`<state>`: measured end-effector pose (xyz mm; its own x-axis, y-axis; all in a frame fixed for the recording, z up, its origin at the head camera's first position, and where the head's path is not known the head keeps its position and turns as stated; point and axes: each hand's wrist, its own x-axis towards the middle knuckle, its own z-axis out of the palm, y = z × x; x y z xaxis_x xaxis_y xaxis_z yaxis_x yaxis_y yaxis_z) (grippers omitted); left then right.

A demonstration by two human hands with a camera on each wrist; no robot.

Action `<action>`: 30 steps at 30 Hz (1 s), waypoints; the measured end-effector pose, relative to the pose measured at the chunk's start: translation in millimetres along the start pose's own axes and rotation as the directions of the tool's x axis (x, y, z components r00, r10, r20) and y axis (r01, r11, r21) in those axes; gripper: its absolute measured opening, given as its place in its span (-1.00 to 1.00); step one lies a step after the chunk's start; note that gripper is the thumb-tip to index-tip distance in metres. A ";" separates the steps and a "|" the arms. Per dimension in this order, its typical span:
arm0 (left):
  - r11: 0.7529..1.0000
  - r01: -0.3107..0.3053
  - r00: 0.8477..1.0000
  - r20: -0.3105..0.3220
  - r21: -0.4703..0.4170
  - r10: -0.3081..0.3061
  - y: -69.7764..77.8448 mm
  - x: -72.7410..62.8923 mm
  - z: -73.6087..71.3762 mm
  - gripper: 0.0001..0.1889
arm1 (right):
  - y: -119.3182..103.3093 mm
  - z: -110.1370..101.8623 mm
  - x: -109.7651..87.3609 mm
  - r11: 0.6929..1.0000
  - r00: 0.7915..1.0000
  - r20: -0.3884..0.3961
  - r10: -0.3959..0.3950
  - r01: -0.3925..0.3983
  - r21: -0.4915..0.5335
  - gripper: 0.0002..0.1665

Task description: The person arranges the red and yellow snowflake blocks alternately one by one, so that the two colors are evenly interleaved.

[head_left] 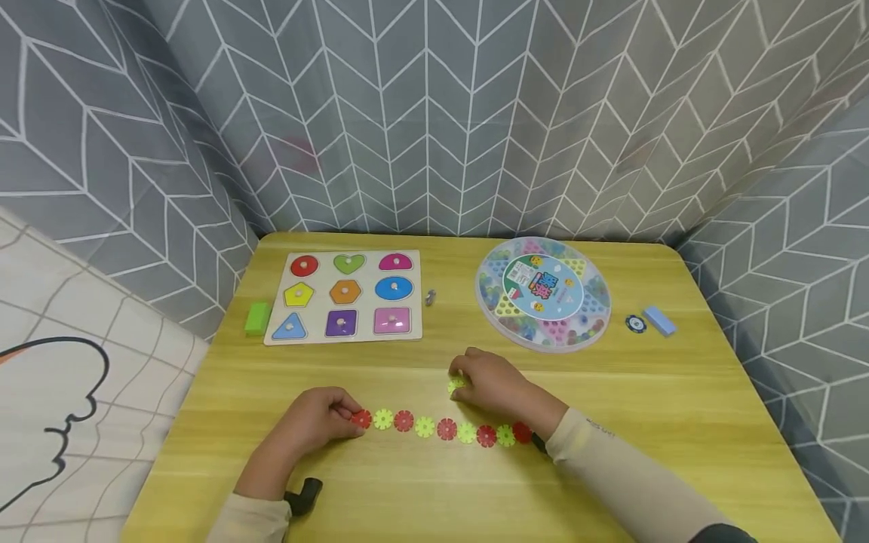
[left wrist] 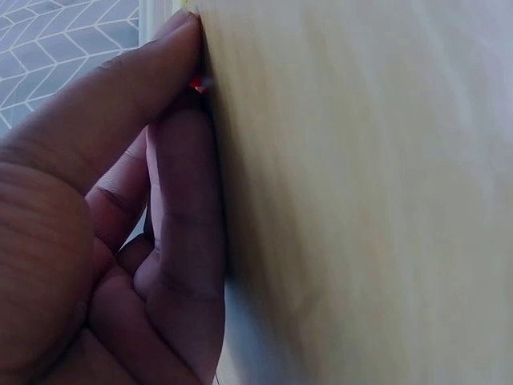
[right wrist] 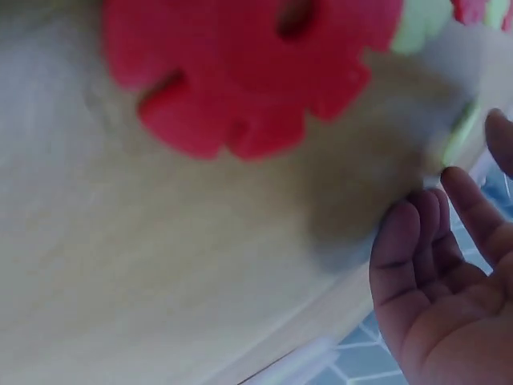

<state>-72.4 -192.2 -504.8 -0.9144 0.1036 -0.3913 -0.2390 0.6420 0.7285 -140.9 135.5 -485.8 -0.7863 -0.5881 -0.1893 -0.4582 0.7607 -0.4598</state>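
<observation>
Red and yellow-green notched plastic discs lie in an alternating row across the table. At the row's left end my left hand (head_left: 319, 418) pinches a red disc (head_left: 362, 418); only a speck of red shows between its fingers (left wrist: 183, 152) in the left wrist view. Above the row, my right hand (head_left: 492, 381) holds a yellow-green disc (head_left: 455, 385) at its fingertips. The right wrist view shows that disc nearly edge-on, and a large red disc (right wrist: 240, 72) close to the camera. My right forearm passes over the row's right end, beside a red disc (head_left: 521, 432).
A shape puzzle board (head_left: 346, 298) stands at the back left, with a green block (head_left: 258, 319) beside it. A small metallic object (head_left: 431, 298) lies near a round board game (head_left: 543, 294). Further right are a poker chip (head_left: 635, 324) and a blue block (head_left: 659, 320).
</observation>
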 end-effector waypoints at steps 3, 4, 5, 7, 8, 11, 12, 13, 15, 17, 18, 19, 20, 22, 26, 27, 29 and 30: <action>1.000 -0.004 1.000 -0.012 0.008 0.004 2.0 1.6 -0.9 -0.72 | 7.6 -11.1 -4.1 1.000 1.000 0.023 0.005 -0.005 0.014 -0.68; 1.000 -0.003 1.000 -0.015 0.010 0.003 2.6 2.1 -1.1 -0.72 | 12.3 -15.5 -7.5 1.000 0.999 0.041 0.006 -0.007 0.026 -0.68; 1.000 -0.002 1.000 -0.017 0.011 0.002 3.2 2.5 -1.3 -0.72 | 17.9 -19.9 -12.0 0.999 0.998 0.063 0.007 -0.010 0.040 -0.68; 1.000 -0.001 1.000 -0.017 0.014 0.002 4.0 2.9 -1.6 -0.71 | 30.9 -27.5 -24.2 0.997 0.993 0.115 0.019 -0.027 0.070 -0.63; 1.000 -0.002 1.000 -0.016 0.014 0.002 4.2 2.9 -1.7 -0.71 | 37.3 -31.0 -31.5 0.995 0.990 0.141 0.026 -0.039 0.091 -0.60; 1.000 -0.005 1.000 -0.010 0.014 0.005 4.4 2.3 -2.3 -0.72 | 53.4 -36.2 -52.8 0.988 0.981 0.188 0.036 -0.062 0.138 -0.48; 1.000 -0.005 1.000 -0.008 0.016 0.005 4.2 2.0 -2.6 -0.72 | 56.9 -36.2 -58.7 0.988 0.981 0.191 0.030 -0.058 0.142 -0.45; 1.000 -0.004 1.000 -0.008 0.017 0.005 4.0 1.7 -3.1 -0.72 | 59.2 -35.8 -63.8 0.989 0.982 0.187 0.015 -0.043 0.145 -0.43; 1.000 -0.003 1.000 -0.009 0.020 0.003 3.9 1.0 -4.0 -0.72 | 62.4 -32.7 -71.0 0.991 0.985 0.172 -0.007 -0.017 0.135 -0.41; 1.000 -0.002 1.000 -0.012 0.019 0.002 3.7 0.7 -4.7 -0.73 | 63.5 -29.6 -74.6 0.992 0.988 0.155 -0.021 0.002 0.123 -0.41; 1.000 -0.002 1.000 -0.012 0.020 0.003 3.7 0.7 -4.9 -0.73 | 64.1 -28.1 -75.5 0.993 0.989 0.148 -0.022 0.005 0.115 -0.41; 1.000 -0.002 1.000 -0.012 0.019 0.003 3.5 0.7 -4.8 -0.73 | 64.5 -26.9 -76.2 0.993 0.989 0.145 -0.018 0.001 0.114 -0.40; 1.000 -0.001 1.000 -0.010 0.015 0.001 3.5 0.8 -4.7 -0.73 | 64.9 -26.0 -76.6 0.994 0.989 0.148 -0.008 -0.009 0.112 -0.39; 1.000 -0.001 1.000 -0.007 0.015 0.001 3.0 0.9 -3.8 -0.72 | 65.6 -25.1 -77.3 0.994 0.988 0.156 -0.001 -0.017 0.110 -0.35; 1.000 0.004 1.000 -0.003 0.010 -0.004 1.8 0.4 -1.5 -0.72 | 66.5 -24.9 -78.3 0.993 0.983 0.182 -0.005 -0.016 0.115 -0.33; 1.000 0.003 1.000 -0.004 0.012 -0.003 1.6 0.1 -1.0 -0.72 | 66.7 -25.3 -78.4 0.993 0.982 0.188 -0.008 -0.015 0.117 -0.36; 1.000 0.002 1.000 -0.003 0.011 -0.002 1.3 -0.5 -0.5 -0.72 | 67.2 -26.8 -77.3 0.991 0.981 0.192 -0.006 -0.020 0.135 -0.43; 1.000 0.002 1.000 -0.005 0.013 -0.002 1.3 -0.9 -0.5 -0.72 | 66.9 -27.5 -75.5 0.989 0.982 0.190 0.000 -0.028 0.145 -0.48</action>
<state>-72.1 -191.8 -503.2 -0.9154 0.0987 -0.3904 -0.2368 0.6522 0.7201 -123.6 238.4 -478.5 -0.6932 -0.6299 -0.3503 -0.3711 0.7286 -0.5756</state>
